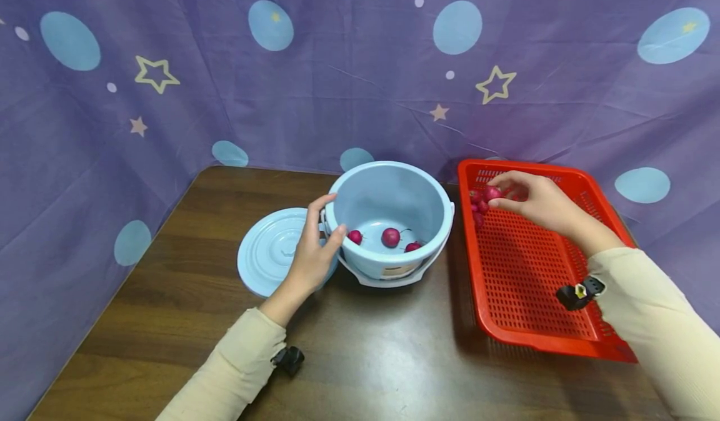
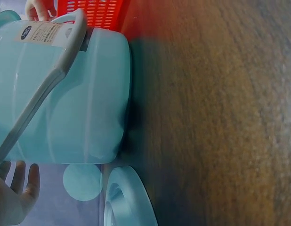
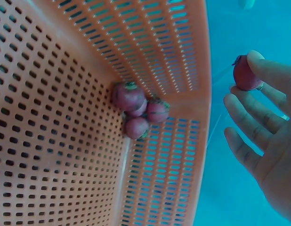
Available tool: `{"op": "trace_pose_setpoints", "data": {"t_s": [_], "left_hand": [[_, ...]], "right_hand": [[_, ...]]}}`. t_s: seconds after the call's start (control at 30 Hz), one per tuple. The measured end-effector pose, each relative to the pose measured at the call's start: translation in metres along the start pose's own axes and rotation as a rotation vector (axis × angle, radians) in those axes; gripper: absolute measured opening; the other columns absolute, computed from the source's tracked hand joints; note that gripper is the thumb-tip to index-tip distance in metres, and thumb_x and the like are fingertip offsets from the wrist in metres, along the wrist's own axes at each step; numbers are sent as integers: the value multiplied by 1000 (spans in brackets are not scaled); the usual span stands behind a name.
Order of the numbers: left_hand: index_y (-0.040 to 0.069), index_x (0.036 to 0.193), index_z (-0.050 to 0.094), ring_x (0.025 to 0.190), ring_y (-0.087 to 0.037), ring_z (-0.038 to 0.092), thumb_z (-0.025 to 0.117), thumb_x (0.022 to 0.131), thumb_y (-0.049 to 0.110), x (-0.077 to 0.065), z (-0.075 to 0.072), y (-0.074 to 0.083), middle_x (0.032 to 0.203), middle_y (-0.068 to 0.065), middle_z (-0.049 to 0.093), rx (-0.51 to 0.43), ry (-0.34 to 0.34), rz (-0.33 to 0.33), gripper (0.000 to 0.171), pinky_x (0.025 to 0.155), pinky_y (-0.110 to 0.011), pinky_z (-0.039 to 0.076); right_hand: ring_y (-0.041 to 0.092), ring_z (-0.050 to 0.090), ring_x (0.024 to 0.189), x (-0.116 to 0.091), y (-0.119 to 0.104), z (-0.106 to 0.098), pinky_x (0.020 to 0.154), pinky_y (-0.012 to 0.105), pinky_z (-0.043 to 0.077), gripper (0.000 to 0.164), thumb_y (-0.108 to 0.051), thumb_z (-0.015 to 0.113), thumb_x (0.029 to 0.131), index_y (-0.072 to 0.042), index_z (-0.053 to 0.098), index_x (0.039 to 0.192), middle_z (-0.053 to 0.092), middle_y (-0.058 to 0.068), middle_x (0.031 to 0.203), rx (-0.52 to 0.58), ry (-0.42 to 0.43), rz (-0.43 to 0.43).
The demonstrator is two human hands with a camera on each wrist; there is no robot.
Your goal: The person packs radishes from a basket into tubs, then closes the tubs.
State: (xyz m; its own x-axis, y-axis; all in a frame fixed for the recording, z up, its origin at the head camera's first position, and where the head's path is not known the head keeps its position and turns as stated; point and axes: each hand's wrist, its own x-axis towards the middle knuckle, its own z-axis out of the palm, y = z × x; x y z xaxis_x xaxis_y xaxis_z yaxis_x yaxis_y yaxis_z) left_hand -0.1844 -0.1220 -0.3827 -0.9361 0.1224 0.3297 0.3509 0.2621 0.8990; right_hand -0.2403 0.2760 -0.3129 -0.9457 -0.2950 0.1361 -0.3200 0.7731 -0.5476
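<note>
My left hand (image 1: pixel 313 252) rests against the left side of a light blue lidded-type bucket (image 1: pixel 388 177), thumb at the rim. In the left wrist view, that hand's loosely spread fingers (image 2: pixel 31 181) lie beside the wall. Inside the bucket, three red radishes (image 1: pixel 390 237) lie on the bottom. Over the far left corner of a red plastic basket (image 1: pixel 480 296), my right hand (image 1: pixel 542 202) pinches a radish (image 3: pixel 246 74) between thumb and fingers, above the rim. Several more radishes (image 3: pixel 136 108) are clustered in the basket's corner below it.
A round light blue lid (image 1: pixel 267 252) lies on the brown wooden table (image 1: pixel 365 352), left of the bucket. The bucket's handle (image 2: pixel 42 92) hangs down in front. Behind everything, a purple patterned cloth (image 1: pixel 360 84) hangs close to the table's far edge.
</note>
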Motion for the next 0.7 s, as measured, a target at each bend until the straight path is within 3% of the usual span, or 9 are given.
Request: {"op": "trace_pose_setpoints", "data": {"t_s": [0.37,0.7], "left_hand": [[19,149,32,130,-25,39,55,95,31,0,-1,2,153,-8,31,-53,-18,-27,60,97,-50,39],[13,147,34,134,-23,35,60,94,23,2,0,2,153,-9,31,-147,-10,-22,60,103,-48,36]], "right_hand": [[19,59,90,-12,-22,-6,75,21,45,36,-24,77,87,-14,68,121,68,5,102,18,25,-22],[10,60,86,-16,-40,0,78,19,46,34,-16,79,86,-16,70,118,69,-2,99,62,70,-156]]}}
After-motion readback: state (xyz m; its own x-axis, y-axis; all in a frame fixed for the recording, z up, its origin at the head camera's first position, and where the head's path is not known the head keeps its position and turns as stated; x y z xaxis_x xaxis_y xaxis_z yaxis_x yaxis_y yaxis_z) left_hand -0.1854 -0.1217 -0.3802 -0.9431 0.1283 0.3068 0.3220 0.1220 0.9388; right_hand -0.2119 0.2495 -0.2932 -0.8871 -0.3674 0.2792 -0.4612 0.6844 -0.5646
